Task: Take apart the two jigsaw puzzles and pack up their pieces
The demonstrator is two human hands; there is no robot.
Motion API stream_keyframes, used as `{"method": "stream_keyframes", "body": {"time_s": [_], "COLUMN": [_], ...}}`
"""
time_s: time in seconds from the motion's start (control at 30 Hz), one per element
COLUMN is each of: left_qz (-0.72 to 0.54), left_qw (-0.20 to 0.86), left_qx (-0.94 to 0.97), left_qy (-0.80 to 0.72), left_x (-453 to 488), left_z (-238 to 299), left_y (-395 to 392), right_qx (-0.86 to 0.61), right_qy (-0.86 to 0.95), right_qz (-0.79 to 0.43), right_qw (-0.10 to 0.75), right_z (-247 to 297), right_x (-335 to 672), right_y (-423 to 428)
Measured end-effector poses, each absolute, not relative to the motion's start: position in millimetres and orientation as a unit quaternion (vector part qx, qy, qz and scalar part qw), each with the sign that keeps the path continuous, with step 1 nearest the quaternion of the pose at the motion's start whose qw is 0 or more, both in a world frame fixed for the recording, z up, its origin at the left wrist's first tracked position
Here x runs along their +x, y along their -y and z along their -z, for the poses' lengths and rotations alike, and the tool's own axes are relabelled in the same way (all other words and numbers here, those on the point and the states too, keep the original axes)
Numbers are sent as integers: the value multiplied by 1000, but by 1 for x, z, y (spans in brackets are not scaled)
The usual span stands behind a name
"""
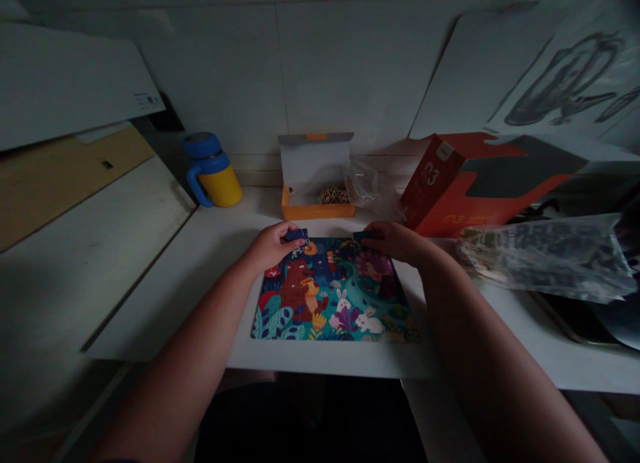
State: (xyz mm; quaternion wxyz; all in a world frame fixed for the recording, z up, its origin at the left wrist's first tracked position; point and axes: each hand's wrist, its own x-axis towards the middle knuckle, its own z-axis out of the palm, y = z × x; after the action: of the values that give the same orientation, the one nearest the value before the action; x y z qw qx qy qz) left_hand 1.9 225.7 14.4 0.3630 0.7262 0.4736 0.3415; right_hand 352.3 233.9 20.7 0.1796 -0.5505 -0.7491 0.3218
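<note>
A jigsaw puzzle point(330, 296) with bears, rabbits and plants lies on the white table, its upper edge uneven. My left hand point(271, 247) is at its upper left corner, thumb and fingers closed on a dark blue puzzle piece point(300, 234). At the upper right, my right hand point(397, 240) pinches another dark blue puzzle piece point(361, 236). Both pieces touch or overlap the puzzle's top edge; whether they are joined to it I cannot tell. Between the two hands the top edge shows no hand on it.
Behind the puzzle stands an open orange box point(320, 212) with a striped item inside and a clear plastic bag point(373, 186) beside it. A blue and yellow jug point(217, 176) is back left. On the right are a red box point(440, 183) and a plastic bag of pieces point(545, 256).
</note>
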Motion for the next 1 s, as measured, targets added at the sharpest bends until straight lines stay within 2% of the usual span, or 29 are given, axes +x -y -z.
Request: {"method": "stream_keyframes", "body": {"time_s": [0.33, 0.53, 0.67, 0.87, 1.0], "left_qz": [-324, -314, -294, -282, -262], "left_qw": [339, 333, 329, 201, 181], "left_qx": [754, 758, 772, 825, 836], "left_qy": [-461, -464, -457, -447, -446], "left_x": [5, 9, 15, 24, 25], "left_z": [-10, -10, -8, -13, -16], "left_y": [-223, -221, -220, -224, -227], "right_qx": [-541, -544, -545, -558, -559], "right_qy": [795, 749, 754, 784, 790], "right_qz": [-252, -334, -317, -224, -205], "right_qw": [107, 176, 188, 154, 147], "right_z": [-41, -32, -33, -33, -29], "right_x": [348, 351, 332, 310, 310], "right_y": [-223, -227, -223, -220, -222]}}
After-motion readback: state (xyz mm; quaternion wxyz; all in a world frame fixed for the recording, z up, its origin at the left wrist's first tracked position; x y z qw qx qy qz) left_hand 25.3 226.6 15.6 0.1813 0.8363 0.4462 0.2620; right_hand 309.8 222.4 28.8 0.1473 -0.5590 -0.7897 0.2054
